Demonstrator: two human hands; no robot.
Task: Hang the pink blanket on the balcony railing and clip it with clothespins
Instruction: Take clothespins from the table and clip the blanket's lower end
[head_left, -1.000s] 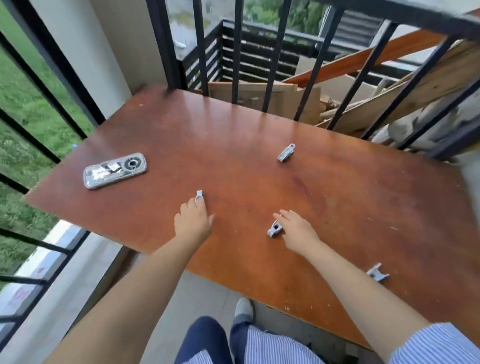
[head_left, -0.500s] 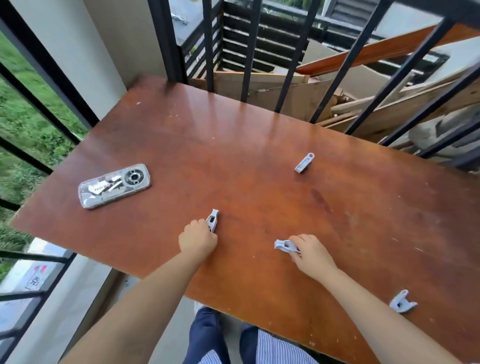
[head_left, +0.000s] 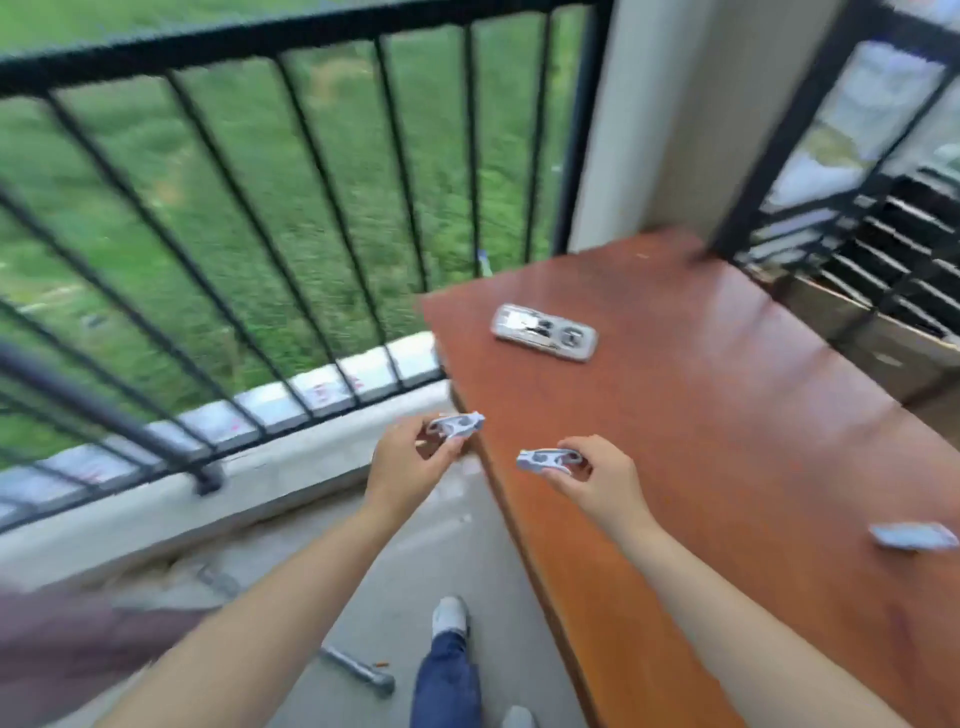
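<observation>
While the whole shot is pretty blurry, each hand is clearly pinching a clothespin: left hand (head_left: 410, 462) has its fingers clamped on one pale clothespin (head_left: 456, 425) just off the tabletop (head_left: 727, 415) edge, right hand (head_left: 597, 478) grips another clothespin (head_left: 545, 460) over it. A third clothespin (head_left: 914, 536) lies far right. Black balcony railing (head_left: 291, 47) stands left, and a pinkish blur (head_left: 62, 644) at lower left might be the blanket, can't tell.

Bright, even daylight, no hard shadows; soft glare streaks the table (head_left: 727, 415) beyond the right fingers (head_left: 574, 448); motion blur smears everything, worst on the railing (head_left: 291, 218) above the left fingers (head_left: 415, 427); bars bow at the edges.
</observation>
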